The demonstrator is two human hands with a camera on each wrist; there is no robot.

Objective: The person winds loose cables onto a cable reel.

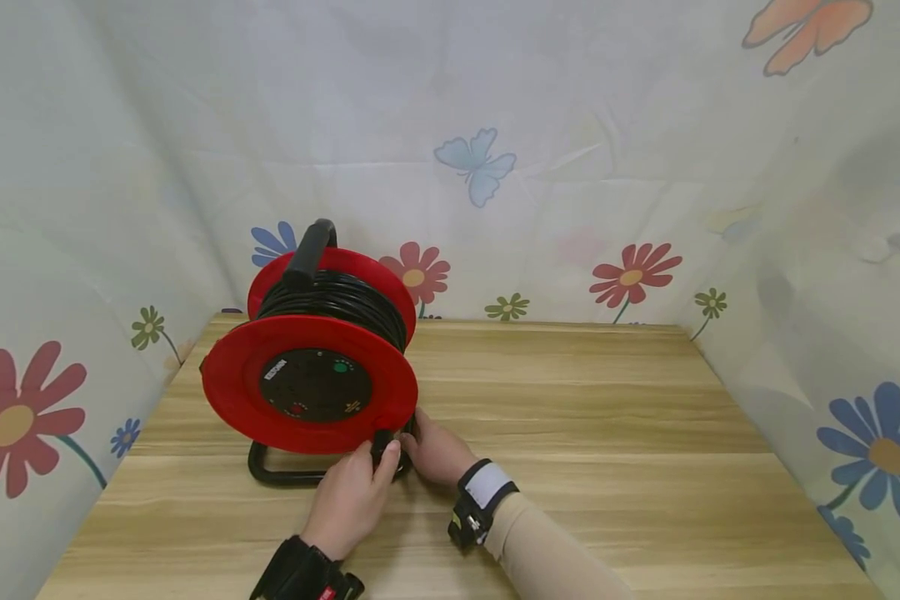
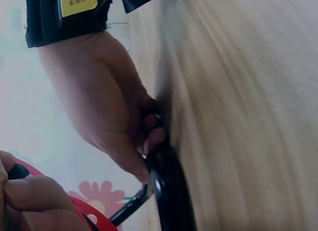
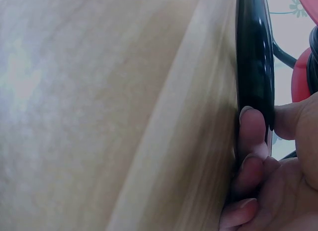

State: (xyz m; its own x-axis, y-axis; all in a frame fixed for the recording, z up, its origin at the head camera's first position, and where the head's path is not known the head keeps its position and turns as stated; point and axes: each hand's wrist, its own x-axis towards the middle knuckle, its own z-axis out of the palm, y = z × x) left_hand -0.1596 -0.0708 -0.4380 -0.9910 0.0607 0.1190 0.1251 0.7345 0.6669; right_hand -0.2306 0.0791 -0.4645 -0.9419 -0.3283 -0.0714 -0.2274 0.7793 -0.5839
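Note:
A red cable reel [image 1: 240, 375] wound with black cable [image 1: 337, 293] stands in a black tube frame [image 1: 285, 477] on the wooden table's left half. At the lower edge of its front disc, my left hand [image 1: 351, 500] holds a small black knob [image 1: 380, 442]. Fingers of that left hand [image 2: 39, 201] show around the dark knob at the left wrist view's lower left corner. Just to the right, my right hand [image 1: 438, 452] grips the frame's lower corner. Its fingers [image 3: 252, 129] curl round the black tube [image 3: 255, 57], close above the tabletop, in the right wrist view.
The frame's black carrying handle [image 1: 307, 257] rises over the reel. Pale cloth [image 1: 570, 100] printed with flowers and butterflies hangs behind and on both sides. Bare wooden tabletop [image 1: 607, 417] stretches to the right of the reel.

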